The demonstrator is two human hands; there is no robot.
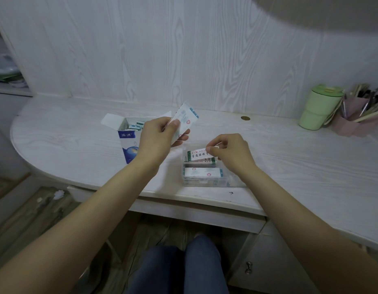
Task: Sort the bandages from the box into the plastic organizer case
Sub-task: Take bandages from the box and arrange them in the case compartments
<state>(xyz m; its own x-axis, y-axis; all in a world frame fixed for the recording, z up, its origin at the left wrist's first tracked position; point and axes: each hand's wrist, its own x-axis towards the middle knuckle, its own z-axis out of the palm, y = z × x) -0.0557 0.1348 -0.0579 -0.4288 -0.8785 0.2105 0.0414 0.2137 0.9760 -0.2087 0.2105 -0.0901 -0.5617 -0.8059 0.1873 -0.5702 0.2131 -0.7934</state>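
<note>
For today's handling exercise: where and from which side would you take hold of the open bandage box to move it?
Grip the bandage box by its two broad side walls, low down, coming from its free left side. It stands upright with flaps open, so its top offers no firm hold, and the left hand crowds its right.

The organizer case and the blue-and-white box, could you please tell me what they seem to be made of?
The clear organizer case looks like rigid glossy plastic: the bandages show through its walls. The blue-and-white box seems thin printed cardboard, with folded flaps standing open.

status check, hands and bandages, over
Left hand holds bandages above box. Right hand pinches a bandage over case. Nothing in the way.
</note>
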